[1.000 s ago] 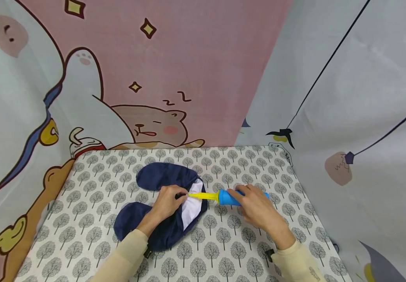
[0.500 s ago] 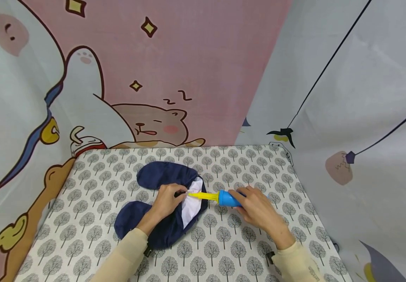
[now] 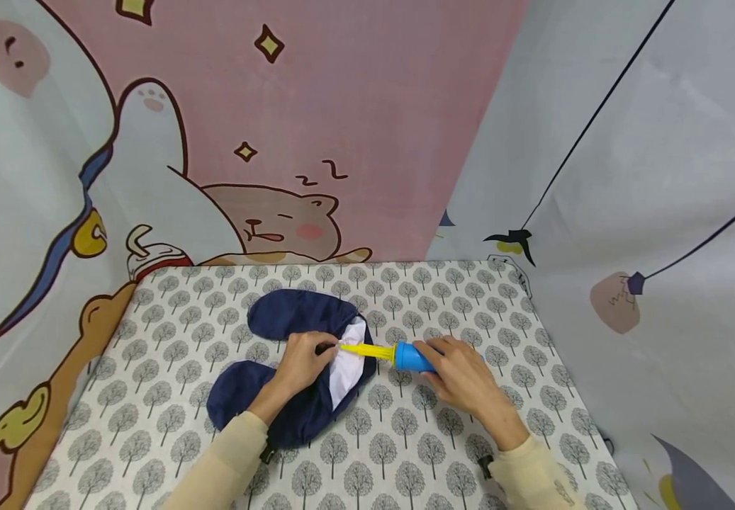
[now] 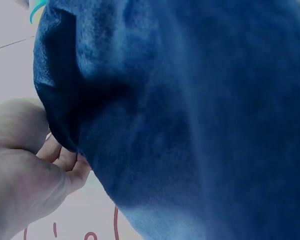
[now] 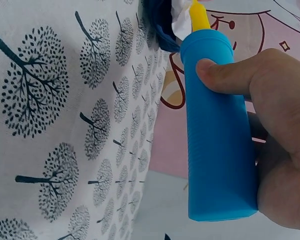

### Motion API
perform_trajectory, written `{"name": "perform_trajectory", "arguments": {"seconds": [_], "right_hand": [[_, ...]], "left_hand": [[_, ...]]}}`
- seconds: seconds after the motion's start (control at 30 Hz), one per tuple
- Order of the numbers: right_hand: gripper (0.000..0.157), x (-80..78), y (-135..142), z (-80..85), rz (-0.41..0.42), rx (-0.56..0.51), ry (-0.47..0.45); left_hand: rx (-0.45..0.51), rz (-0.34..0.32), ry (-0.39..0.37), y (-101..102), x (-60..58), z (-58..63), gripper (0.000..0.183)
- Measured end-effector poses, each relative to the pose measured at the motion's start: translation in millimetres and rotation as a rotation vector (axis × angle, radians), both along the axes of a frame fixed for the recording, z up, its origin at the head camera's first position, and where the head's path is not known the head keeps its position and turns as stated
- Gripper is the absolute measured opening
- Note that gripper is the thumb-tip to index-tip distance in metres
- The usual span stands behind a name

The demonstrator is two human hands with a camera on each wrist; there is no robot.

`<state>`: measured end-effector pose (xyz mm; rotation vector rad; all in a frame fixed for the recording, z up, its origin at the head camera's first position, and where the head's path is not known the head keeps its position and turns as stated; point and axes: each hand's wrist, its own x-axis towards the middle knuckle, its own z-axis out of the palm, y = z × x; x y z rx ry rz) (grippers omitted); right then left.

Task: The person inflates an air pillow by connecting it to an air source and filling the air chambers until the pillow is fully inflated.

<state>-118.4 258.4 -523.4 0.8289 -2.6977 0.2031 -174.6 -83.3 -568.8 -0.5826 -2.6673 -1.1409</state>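
A navy U-shaped neck pillow (image 3: 297, 314) lies on the tree-print cloth, its two lobes pointing left. White lining (image 3: 345, 372) shows at the opening in its curved end. There my left hand (image 3: 303, 365) pinches the pillow at the tip of a yellow nozzle (image 3: 370, 350); the exact spot is too small to make out. The nozzle belongs to a blue hand pump (image 5: 217, 145), held level by my right hand (image 3: 463, 375). In the right wrist view my thumb lies along the pump's barrel. Navy fabric fills most of the left wrist view, hiding my left fingertips.
The tree-print cloth (image 3: 405, 425) covers the table. A pink cartoon backdrop (image 3: 393, 127) stands behind it, and a grey-white sheet (image 3: 660, 177) hangs on the right. A small black tab (image 3: 268, 453) sticks out from under the pillow's near side.
Both hands keep their holds on the pillow and the pump. The blue end beyond my right hand shows slightly less than before. The head view has tilted a little.
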Motion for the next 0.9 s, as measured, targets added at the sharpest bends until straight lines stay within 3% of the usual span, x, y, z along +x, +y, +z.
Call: {"name": "perform_trajectory", "arguments": {"seconds": [0.43,0.67,0.9], "right_hand": [[0.067,-5.3,3,-8.7,0.029,-0.008,0.050],[0.068,-7.9,2,-11.9,0.024,-0.031,0.057],[0.070,-10.1,3,-16.1,0.046,-0.037,0.087]], "left_hand": [[0.025,0.003,-0.006,1,-0.9,-1.6,0.014],[0.103,0.015,-0.037,0,-0.2,-1.3,0.016],[0.101,-0.009,-0.077,-1,-0.2,-2.4,0.016]]}}
